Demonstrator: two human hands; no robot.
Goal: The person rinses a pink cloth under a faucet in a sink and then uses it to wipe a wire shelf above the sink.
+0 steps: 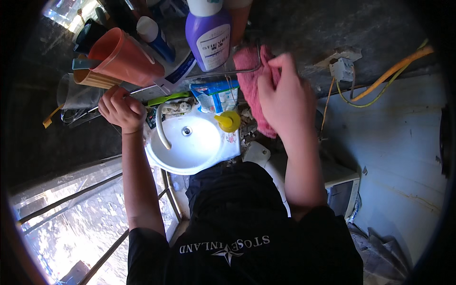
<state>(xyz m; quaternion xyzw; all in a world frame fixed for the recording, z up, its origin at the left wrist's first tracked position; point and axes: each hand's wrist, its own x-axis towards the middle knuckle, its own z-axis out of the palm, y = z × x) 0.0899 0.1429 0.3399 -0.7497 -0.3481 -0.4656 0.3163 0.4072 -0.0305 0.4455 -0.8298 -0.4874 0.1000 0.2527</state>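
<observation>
A pink cloth (249,85) hangs over the bent end of a metal rail (210,74). My right hand (286,96), slightly blurred, pinches the cloth's upper right part between thumb and fingers. On the left, my left hand (123,108) is closed around the same rail at the shelf's front edge. Just above that hand leans an orange plastic cup (124,57), with a tan ribbed cup (96,76) beside it. A purple bottle with a white cap (208,39) stands near the cloth.
Below is a white washbasin (188,149) with a curved faucet (162,124), a yellow pump top (228,121) and a blue-and-white packet (215,96). A toothbrush (51,115) sticks out at far left. Cables (388,80) run from a wall-mounted box (342,70) at right.
</observation>
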